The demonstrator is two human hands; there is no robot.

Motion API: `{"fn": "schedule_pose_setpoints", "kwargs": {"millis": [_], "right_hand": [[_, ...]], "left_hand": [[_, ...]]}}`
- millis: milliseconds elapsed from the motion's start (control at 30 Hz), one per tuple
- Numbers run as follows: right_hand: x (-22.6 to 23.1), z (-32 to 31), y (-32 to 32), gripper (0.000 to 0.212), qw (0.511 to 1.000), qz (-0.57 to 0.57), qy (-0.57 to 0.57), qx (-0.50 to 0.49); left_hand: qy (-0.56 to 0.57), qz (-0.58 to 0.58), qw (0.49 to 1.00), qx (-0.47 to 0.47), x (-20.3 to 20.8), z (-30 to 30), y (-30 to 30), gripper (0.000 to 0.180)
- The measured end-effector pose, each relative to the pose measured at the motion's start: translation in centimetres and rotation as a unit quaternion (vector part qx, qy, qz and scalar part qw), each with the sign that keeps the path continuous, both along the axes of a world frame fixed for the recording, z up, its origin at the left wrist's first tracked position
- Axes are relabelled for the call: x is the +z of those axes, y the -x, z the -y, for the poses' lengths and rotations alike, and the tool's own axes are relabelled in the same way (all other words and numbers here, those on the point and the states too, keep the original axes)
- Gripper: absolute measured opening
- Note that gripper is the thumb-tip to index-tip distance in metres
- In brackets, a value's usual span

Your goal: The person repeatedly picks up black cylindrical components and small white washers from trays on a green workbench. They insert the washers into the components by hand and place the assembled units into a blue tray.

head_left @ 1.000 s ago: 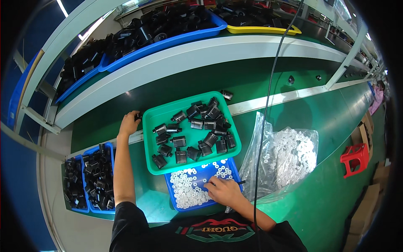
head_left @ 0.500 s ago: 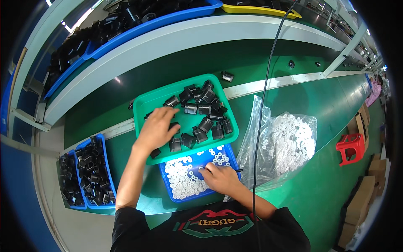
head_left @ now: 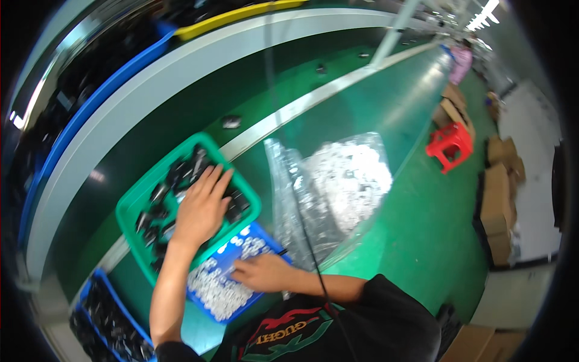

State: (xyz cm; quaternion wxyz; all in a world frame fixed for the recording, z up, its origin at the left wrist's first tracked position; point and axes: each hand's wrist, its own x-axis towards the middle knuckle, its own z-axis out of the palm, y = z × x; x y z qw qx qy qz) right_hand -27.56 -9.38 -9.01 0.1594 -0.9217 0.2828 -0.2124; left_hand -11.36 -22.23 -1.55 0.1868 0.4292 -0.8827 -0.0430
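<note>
My left hand (head_left: 202,208) reaches into the green tray (head_left: 137,256) with its fingers stretched out and slightly apart. It lies over several short black cylindrical parts (head_left: 160,193), and the palm hides what is beneath it. Over the blue tray (head_left: 265,232), my right hand (head_left: 260,273) is closed in a pinch. A thin black pen-like tool shows behind its knuckles; its tip is blurred. Small white rings (head_left: 217,292) fill the near left part of that blue tray, with more scattered at its far end. The green tray overlaps the blue tray's edge.
A clear plastic bag (head_left: 350,181) of white rings lies to the right. A black cable (head_left: 304,232) hangs across the view. Blue bins (head_left: 111,317) of black parts stand at lower left. One loose black part (head_left: 231,122) sits beyond the green tray. A red stool (head_left: 449,146) is on the floor.
The view has swung right, so the table appears rotated and shifted left. My left hand has moved from the tray's left side to its right side. My right hand stays over the white rings.
</note>
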Motion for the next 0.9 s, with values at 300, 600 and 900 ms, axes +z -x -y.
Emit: {"fn": "schedule_pose_setpoints", "kwargs": {"millis": [300,600,900], "right_hand": [[0.4,-0.1,0.1,0.01,0.998,0.013,-0.022,-0.054],[-0.2,0.0,-0.3,0.02,0.996,0.075,-0.024,-0.045],[5.4,2.4,-3.1,0.023,0.941,0.289,-0.178,0.0]], "left_hand": [[-0.028,-0.04,0.997,0.052,0.1,-0.3,-2.5,0.022],[-0.222,-0.603,0.745,0.182,1.6,-11.4,-7.1,0.036],[-0.331,-0.776,0.53,0.089,-1.6,-18.7,-5.8,0.039]]}}
